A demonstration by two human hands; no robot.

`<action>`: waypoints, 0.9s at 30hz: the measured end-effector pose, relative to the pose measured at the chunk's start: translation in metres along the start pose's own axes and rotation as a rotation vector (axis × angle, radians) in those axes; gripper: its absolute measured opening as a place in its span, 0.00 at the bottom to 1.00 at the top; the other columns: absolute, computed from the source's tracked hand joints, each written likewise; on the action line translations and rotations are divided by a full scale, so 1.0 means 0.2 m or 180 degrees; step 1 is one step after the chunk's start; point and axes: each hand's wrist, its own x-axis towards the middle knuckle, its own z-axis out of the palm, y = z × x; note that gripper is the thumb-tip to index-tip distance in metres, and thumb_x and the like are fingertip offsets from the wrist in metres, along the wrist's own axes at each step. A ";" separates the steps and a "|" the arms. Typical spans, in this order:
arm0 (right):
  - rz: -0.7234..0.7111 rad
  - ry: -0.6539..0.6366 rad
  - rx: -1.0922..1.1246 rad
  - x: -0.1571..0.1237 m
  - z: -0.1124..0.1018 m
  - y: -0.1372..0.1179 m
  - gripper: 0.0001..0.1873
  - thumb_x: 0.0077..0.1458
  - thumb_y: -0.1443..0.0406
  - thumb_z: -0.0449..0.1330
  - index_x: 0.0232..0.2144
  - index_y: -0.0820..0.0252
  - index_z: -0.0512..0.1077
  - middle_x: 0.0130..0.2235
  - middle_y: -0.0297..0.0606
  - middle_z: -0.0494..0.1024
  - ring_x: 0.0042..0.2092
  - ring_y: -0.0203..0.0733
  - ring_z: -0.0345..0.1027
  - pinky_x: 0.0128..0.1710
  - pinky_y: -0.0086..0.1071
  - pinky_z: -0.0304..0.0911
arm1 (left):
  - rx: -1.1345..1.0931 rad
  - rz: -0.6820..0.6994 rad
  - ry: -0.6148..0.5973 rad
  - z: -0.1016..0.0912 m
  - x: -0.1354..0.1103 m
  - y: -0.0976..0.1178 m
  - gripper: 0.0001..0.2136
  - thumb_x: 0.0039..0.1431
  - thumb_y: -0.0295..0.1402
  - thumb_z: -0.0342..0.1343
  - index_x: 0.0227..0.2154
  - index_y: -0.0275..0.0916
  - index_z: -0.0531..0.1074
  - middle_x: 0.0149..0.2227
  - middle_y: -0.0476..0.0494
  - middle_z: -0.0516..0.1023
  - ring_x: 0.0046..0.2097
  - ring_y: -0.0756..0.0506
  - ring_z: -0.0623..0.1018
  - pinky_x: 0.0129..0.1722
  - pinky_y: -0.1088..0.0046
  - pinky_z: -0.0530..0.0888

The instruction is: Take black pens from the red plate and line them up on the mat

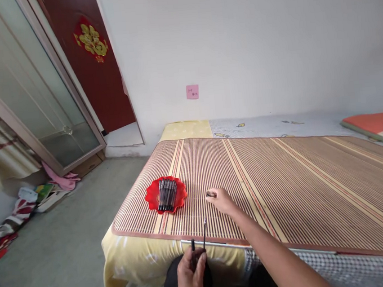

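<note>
My left hand [191, 272] is closed at the front edge of the bed. It grips a thin dark pen refill [205, 234] with a pale upper end, pointing up. Beside that, a thicker black pen part [192, 244] sticks out of the same fingers. Out over the mat, my right hand [222, 201] pinches a small dark piece [211, 194], too small to name. To the left of it stands a red scalloped plate [149, 197]. Several black pens [167, 195] lie side by side in the plate.
A striped bamboo mat [203, 160] covers the bed, over a yellow sheet [134, 252]. An orange folded cloth [379, 123] lies at the far right. A pink note [192, 92] is on the wall. At left are a glass door [62, 106] and items on the floor.
</note>
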 end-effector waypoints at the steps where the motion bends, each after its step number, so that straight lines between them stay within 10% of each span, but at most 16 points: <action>1: 0.0063 0.0033 -0.0010 0.06 0.02 -0.01 0.11 0.52 0.66 0.65 0.39 0.60 0.81 0.39 0.40 0.84 0.41 0.44 0.78 0.38 0.30 0.66 | 0.0017 0.0033 -0.0018 0.00 0.00 -0.01 0.20 0.48 0.53 0.68 0.30 0.39 0.82 0.30 0.41 0.84 0.34 0.38 0.81 0.36 0.68 0.77; 9: 0.0449 0.0158 -0.0239 0.35 0.16 -0.02 0.06 0.51 0.63 0.69 0.30 0.61 0.80 0.30 0.38 0.83 0.32 0.40 0.76 0.29 0.28 0.60 | 0.0154 0.0174 0.0014 0.01 0.01 -0.08 0.20 0.53 0.55 0.64 0.32 0.41 0.80 0.30 0.41 0.83 0.33 0.40 0.79 0.36 0.70 0.74; 27: 0.0367 0.0057 -0.0349 0.30 0.16 0.00 0.16 0.52 0.69 0.65 0.45 0.63 0.80 0.37 0.40 0.84 0.35 0.38 0.77 0.30 0.24 0.62 | 0.0466 0.0713 0.0042 0.01 0.01 -0.15 0.16 0.60 0.49 0.59 0.36 0.41 0.80 0.32 0.43 0.84 0.34 0.43 0.83 0.37 0.73 0.78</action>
